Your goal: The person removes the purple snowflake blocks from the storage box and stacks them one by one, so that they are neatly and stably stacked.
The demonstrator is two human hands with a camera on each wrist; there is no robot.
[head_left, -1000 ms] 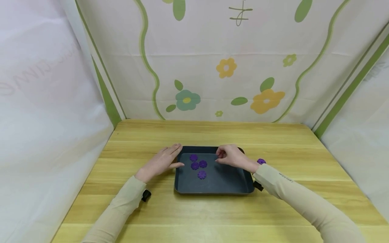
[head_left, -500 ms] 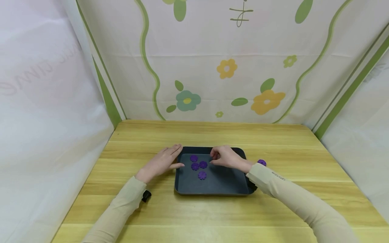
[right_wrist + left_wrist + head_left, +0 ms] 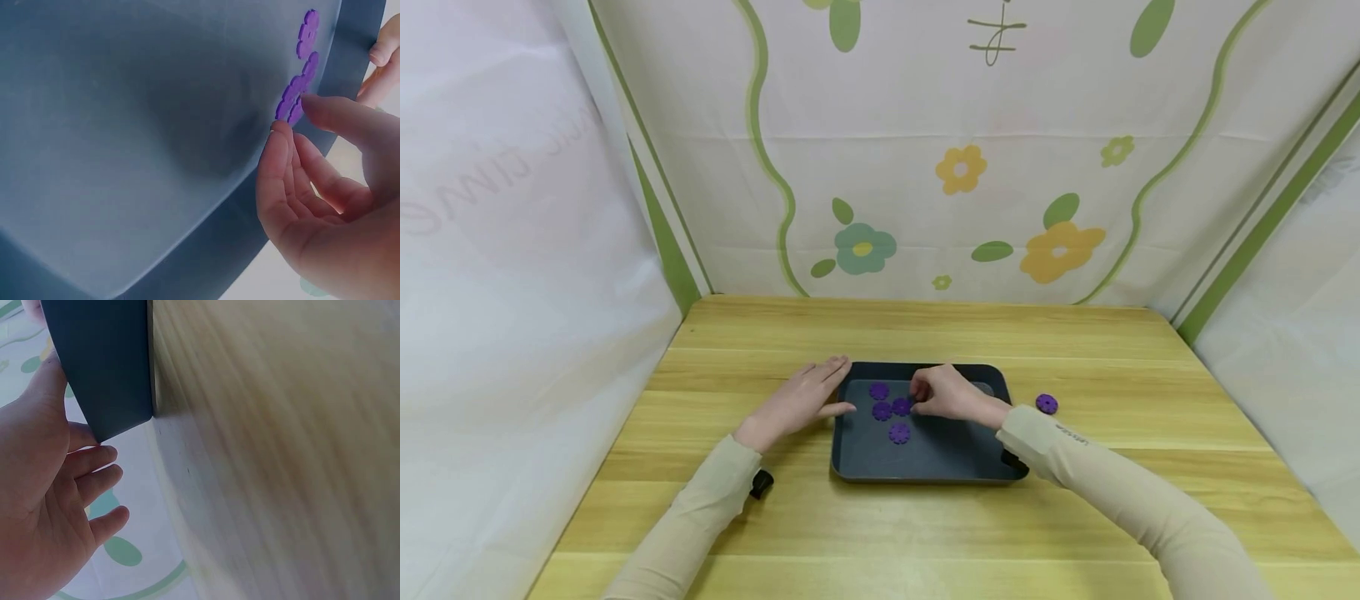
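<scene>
A dark grey rectangular tray [image 3: 880, 467] lies on the wooden table, with several purple flower-shaped discs [image 3: 899, 432] in its left half. My left hand [image 3: 797, 396] rests on the tray's left side, fingers straight along the back left corner and thumb reaching over the rim. In the left wrist view its fingers touch the outer wall [image 3: 103, 369]. My right hand [image 3: 951, 393] is over the tray, fingers bent, thumb and index fingertip apart beside the rightmost purple disc [image 3: 901, 406]. The right wrist view shows the fingertips [image 3: 279, 134] right at the discs, holding none.
Another purple disc [image 3: 1047, 404] lies on the table [image 3: 1112, 375] to the right of the tray. A white floral cloth [image 3: 910, 200] hangs behind the table, with white cloth sides at left and right. Black wrist devices [image 3: 762, 483] sit under the sleeves.
My right hand has moved left across the tray to the purple discs, uncovering more of the disc on the table at right. The left hand and the tray have stayed in place.
</scene>
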